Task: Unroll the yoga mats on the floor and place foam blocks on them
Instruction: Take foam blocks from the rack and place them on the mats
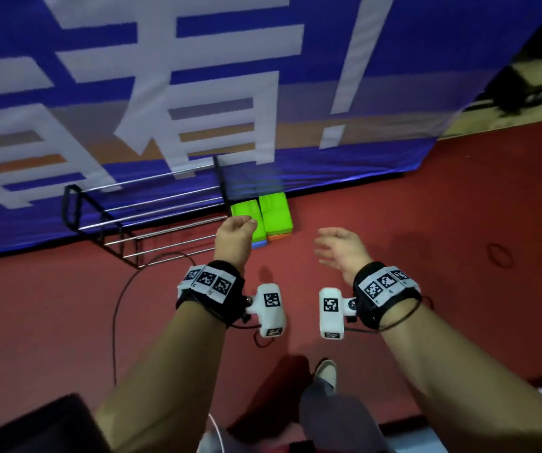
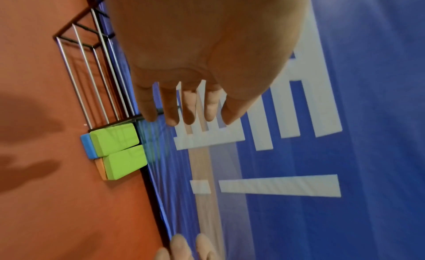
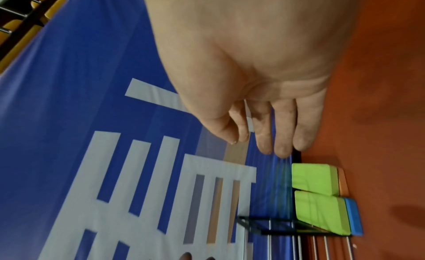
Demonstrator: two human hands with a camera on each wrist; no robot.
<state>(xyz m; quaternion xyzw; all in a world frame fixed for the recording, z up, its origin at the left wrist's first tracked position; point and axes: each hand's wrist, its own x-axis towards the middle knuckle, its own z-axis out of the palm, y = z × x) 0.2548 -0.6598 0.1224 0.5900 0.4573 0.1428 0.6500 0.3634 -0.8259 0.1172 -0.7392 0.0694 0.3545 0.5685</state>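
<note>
Both hands are hanging empty, fingers loosely extended: left hand [image 1: 235, 232] is partly masking the green foam blocks [image 1: 274, 210], right hand [image 1: 340, 250] beside. Blocks are resting on blue and orange ones, mostly hidden, against the banner [image 1: 165, 93].

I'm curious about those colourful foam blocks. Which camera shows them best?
The left wrist view: both green blocks, and the blue and orange ones beneath, show unobstructed. The right wrist view shows them too, partly behind the rack. In the head view the left hand covers part.
</note>
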